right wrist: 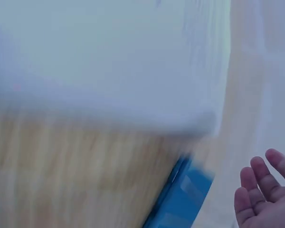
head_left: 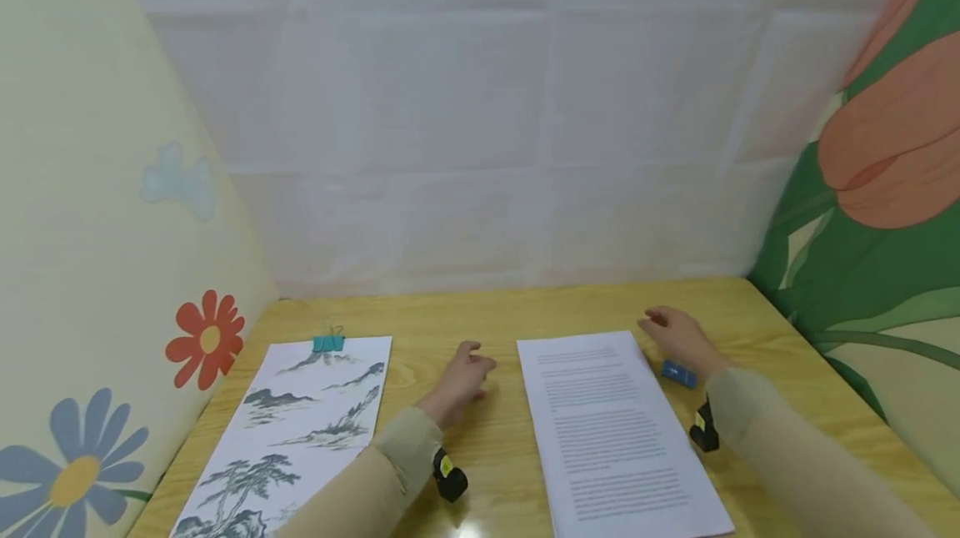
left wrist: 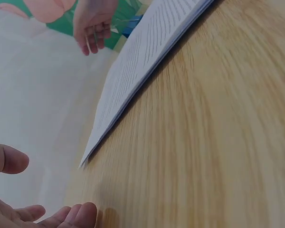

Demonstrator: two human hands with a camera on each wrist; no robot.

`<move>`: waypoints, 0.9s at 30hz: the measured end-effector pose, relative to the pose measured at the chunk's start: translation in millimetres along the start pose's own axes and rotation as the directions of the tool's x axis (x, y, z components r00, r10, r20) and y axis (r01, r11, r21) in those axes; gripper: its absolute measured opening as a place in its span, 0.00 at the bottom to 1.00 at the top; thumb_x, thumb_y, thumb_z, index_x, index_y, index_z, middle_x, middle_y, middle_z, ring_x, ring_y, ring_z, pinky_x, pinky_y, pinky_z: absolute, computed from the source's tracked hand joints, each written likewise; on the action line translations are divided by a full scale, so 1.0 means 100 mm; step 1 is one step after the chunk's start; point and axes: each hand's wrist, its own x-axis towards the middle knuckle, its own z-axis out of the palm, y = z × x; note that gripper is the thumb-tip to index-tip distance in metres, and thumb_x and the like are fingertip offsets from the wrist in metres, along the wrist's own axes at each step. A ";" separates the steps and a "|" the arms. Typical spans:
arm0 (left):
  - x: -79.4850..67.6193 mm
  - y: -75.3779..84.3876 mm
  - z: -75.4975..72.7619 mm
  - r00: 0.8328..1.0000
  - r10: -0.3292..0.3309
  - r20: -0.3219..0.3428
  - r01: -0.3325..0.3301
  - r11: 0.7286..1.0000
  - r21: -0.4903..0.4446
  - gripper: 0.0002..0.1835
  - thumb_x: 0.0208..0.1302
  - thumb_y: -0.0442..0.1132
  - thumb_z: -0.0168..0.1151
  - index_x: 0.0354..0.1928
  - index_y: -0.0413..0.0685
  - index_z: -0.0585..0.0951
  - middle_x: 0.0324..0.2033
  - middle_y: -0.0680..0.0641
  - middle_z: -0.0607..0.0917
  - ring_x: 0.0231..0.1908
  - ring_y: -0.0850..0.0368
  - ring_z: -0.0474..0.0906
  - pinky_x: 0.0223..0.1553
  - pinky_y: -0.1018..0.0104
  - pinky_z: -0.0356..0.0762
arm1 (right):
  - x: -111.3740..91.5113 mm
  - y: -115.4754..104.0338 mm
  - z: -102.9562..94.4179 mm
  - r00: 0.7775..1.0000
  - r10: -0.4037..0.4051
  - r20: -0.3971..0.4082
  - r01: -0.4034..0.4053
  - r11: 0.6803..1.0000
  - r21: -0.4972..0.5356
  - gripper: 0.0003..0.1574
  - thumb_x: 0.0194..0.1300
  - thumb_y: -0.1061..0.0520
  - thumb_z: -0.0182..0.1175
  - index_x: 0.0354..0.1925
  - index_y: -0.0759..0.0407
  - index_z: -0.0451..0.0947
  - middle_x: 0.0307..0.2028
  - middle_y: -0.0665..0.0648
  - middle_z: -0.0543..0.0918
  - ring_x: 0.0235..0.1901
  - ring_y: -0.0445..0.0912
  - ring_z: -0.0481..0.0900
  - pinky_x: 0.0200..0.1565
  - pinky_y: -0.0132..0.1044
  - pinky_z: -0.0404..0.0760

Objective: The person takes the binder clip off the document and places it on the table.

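A stack of printed sheets (head_left: 618, 438) lies on the table between the two hands. To its left, my left hand (head_left: 459, 381) hovers over the wood with loosely bent fingers and holds nothing; its thumb and fingertips show apart in the left wrist view. Beyond the stack's upper right corner is my right hand (head_left: 681, 342), its fingers (right wrist: 261, 180) relaxed and bare in the right wrist view. A small blue object (head_left: 678, 373), box-like in the blurred right wrist view, sits just below that hand, beside the stack's right edge. Neither hand touches the paper.
At the left lie sheets with ink landscape drawings (head_left: 322, 413), a teal binder clip (head_left: 328, 344) on their top edge. A white sheet wall (head_left: 487, 146) stands behind the wooden table (head_left: 450, 317). Flower-patterned panels (head_left: 97, 271) flank both sides.
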 end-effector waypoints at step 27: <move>-0.21 -0.06 -0.57 0.986 0.005 -0.169 0.011 0.995 0.098 0.32 0.76 0.36 0.54 0.75 0.31 0.58 0.61 0.29 0.74 0.52 0.41 0.75 0.43 0.56 0.79 | 0.07 -1.06 1.01 0.954 -0.278 0.107 0.268 0.958 0.105 0.27 0.74 0.57 0.59 0.62 0.75 0.74 0.53 0.68 0.82 0.55 0.61 0.79 0.57 0.55 0.77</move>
